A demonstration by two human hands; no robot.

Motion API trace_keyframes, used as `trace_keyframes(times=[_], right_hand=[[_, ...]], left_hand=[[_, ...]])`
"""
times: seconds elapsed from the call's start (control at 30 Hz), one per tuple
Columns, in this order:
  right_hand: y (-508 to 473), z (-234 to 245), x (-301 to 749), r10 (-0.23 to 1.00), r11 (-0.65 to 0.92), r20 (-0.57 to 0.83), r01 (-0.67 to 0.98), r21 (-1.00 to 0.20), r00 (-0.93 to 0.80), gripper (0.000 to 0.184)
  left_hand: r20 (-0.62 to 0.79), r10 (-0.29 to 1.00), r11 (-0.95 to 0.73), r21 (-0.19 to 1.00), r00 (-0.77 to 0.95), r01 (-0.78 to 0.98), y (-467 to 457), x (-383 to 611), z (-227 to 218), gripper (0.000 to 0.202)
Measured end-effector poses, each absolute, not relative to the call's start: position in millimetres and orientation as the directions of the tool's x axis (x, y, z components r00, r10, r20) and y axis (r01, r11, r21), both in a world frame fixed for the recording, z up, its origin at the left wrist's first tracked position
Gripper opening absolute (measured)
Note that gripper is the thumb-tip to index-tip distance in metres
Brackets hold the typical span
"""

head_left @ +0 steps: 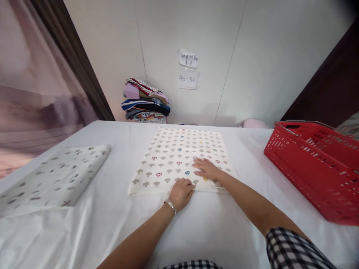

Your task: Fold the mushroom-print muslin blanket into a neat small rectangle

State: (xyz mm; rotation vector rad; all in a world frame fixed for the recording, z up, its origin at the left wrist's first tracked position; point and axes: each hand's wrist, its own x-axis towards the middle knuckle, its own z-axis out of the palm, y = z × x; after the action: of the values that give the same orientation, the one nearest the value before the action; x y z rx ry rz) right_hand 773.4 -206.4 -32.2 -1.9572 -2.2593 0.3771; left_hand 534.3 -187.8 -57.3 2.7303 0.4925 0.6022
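A cream cloth [168, 155] printed with grey, red, blue and yellow mushrooms lies flat, folded into a rectangle, in the middle of the table. My left hand [181, 194], with a silver bracelet at the wrist, has its fingers curled closed at the cloth's near edge. The fingertips rest on the fabric, and the thumb is beside the edge. Over the right part of the print, my right hand [207, 170] lies flat with its fingers outstretched. A second pale cloth [56, 175], with small dark printed shapes, is folded at the left, apart from both hands.
At the right edge of the white-covered table [112, 224] stands a red plastic basket [305, 168] with a metal handle. Beyond the far edge is a stack of folded fabrics [146, 102]. Paper signs [188, 69] hang on the wall; a curtain [42, 74] borders the left.
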Motion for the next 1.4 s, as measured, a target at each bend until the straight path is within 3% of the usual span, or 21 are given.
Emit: trace_keyframes(times=[0.1,0.27,0.4,0.47,0.57,0.63,0.8,0.97,1.1,1.27,1.4], right_hand=[[-199,-35,785,0.998,-0.064,-0.026,0.978,-0.200,0.060,0.052],[-174,-37,817,0.997,-0.070,-0.054,0.983,-0.169,0.061,0.052],[-147,-33,831,0.942,-0.333,-0.083,0.935,-0.124,0.324,0.052],[-137,-36,824,0.956,-0.292,-0.068,0.945,-0.147,0.285,0.056],[-124,-45,809,0.998,0.002,-0.055,0.974,-0.228,-0.015,0.055],[-115,-49,809,0.994,0.075,-0.061,0.966,-0.247,-0.092,0.055],[-78,-45,849,0.960,-0.262,-0.139,0.951,-0.161,0.241,0.054],[-47,-35,874,0.901,-0.425,-0.159,0.895,-0.139,0.404,0.054],[-48,-33,859,0.898,-0.430,-0.179,0.889,-0.159,0.402,0.057],[-82,-45,862,0.958,-0.248,-0.198,0.946,-0.208,0.207,0.059],[-92,-43,909,0.877,-0.472,-0.165,0.874,-0.114,0.452,0.060]], left_hand=[[0.347,0.398,-0.884,0.394,0.849,0.253,-188,534,-57,0.015],[0.319,0.412,-0.856,0.457,0.854,0.243,-190,532,-53,0.015],[0.282,0.436,-0.825,0.505,0.854,0.254,-191,531,-52,0.013],[0.269,0.448,-0.808,0.531,0.853,0.256,-191,531,-53,0.012],[0.262,0.455,-0.790,0.560,0.851,0.249,-190,531,-58,0.009],[0.261,0.454,-0.790,0.561,0.852,0.249,-189,531,-63,0.007],[0.304,0.413,-0.827,0.520,0.859,0.213,-184,532,-80,0.007],[0.408,0.329,-0.889,0.439,0.851,0.133,-178,533,-93,0.008],[0.509,0.360,-0.901,0.406,0.782,0.150,-178,534,-98,0.013],[0.567,0.368,-0.913,0.372,0.737,0.169,-179,537,-103,0.019],[0.579,0.364,-0.916,0.365,0.729,0.168,-179,536,-109,0.019]])
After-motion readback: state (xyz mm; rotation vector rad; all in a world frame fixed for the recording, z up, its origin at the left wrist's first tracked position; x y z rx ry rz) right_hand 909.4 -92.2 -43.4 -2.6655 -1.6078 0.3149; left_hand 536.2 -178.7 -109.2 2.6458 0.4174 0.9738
